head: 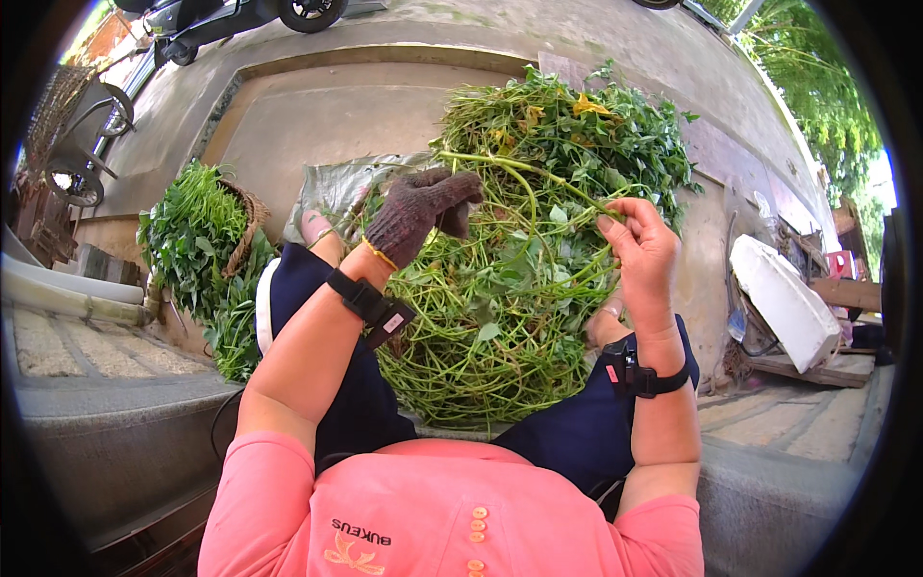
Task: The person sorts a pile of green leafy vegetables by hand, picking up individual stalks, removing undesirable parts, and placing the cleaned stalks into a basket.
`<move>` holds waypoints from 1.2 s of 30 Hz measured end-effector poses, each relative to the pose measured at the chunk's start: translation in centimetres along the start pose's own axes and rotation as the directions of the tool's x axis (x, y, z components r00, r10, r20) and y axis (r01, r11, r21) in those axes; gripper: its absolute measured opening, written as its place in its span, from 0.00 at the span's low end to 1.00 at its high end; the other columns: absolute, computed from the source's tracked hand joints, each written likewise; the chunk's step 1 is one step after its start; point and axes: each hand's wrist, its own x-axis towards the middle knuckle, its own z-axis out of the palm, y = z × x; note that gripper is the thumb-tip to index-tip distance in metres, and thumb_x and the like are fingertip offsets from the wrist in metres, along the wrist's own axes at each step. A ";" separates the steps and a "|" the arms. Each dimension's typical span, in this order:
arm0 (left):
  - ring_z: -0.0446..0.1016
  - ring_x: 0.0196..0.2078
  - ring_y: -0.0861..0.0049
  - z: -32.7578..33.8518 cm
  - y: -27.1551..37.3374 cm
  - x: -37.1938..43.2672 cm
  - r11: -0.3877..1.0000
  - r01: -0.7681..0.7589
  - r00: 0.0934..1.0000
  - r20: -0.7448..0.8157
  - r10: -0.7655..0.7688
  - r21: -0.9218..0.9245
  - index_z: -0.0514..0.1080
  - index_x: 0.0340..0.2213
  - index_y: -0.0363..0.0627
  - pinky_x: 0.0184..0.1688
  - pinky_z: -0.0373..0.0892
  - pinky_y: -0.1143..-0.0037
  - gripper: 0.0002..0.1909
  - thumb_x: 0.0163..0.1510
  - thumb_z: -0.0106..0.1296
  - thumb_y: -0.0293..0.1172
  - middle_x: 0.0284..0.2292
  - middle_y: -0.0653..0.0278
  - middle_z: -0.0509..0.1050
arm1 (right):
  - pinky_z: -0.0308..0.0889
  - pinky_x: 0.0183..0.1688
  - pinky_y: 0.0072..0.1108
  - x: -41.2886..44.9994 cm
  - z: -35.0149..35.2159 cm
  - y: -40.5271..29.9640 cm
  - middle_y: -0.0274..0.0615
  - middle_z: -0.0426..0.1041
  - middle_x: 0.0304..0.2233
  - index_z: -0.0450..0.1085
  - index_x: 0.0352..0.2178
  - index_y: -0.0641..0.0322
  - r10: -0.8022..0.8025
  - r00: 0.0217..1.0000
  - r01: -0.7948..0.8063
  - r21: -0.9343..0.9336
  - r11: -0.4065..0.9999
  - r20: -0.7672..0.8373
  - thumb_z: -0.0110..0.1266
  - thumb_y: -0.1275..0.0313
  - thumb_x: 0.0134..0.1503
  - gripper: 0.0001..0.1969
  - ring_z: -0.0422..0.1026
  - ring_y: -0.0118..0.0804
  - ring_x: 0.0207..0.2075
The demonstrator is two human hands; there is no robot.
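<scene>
My left hand (430, 205) wears a dark knitted work glove. Its fingers are curled, and stem bits show beside it; whether it holds one is hidden. My bare right hand (640, 234) pinches a long green vine stem (530, 169) between thumb and fingers. That stem stretches leftward, its end just above the glove. Under both hands, between my legs, lies a large heap of leafy green vines (490, 332). Farther out, the heap rises into denser dark leaves with a yellow flower (590, 106) on top.
At left, a woven basket (249, 223) overflows with leafy stems. A silvery plastic sheet (339, 189) lies partly under the heap. Beyond stand a wheeled cart (83, 141) and a scooter (231, 25). At right, a white foam box piece (782, 303) leans over boards (822, 368).
</scene>
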 end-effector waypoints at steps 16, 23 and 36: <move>0.72 0.31 0.70 6.4 -3.1 3.6 0.786 0.266 0.962 0.103 -0.253 -0.558 0.71 0.40 0.40 0.35 0.69 0.69 0.16 0.60 0.47 0.40 0.30 0.61 0.74 | 0.54 0.19 0.17 -0.6 1.9 3.2 0.31 0.64 0.14 0.70 0.28 0.66 0.120 0.992 -0.119 0.040 0.992 -0.038 0.60 0.76 0.49 0.06 0.57 0.19 0.16; 0.52 0.12 0.86 5.8 -0.7 3.6 0.838 0.283 0.959 0.118 -0.258 -0.466 0.71 0.25 0.42 0.15 0.48 0.81 0.08 0.55 0.52 0.32 0.13 0.76 0.57 | 0.59 0.21 0.21 0.8 0.3 4.2 0.38 0.68 0.15 0.71 0.28 0.64 0.078 0.992 -0.087 -0.091 0.992 -0.101 0.60 0.74 0.48 0.06 0.64 0.27 0.16; 0.75 0.30 0.73 4.7 -3.8 0.9 0.964 -0.165 0.976 0.174 0.130 0.208 0.72 0.32 0.36 0.36 0.73 0.74 0.12 0.58 0.49 0.34 0.26 0.62 0.74 | 0.67 0.37 0.15 1.5 5.1 1.4 0.36 0.72 0.32 0.68 0.44 0.67 0.182 0.892 -0.390 0.500 0.773 0.413 0.55 0.80 0.52 0.16 0.71 0.24 0.32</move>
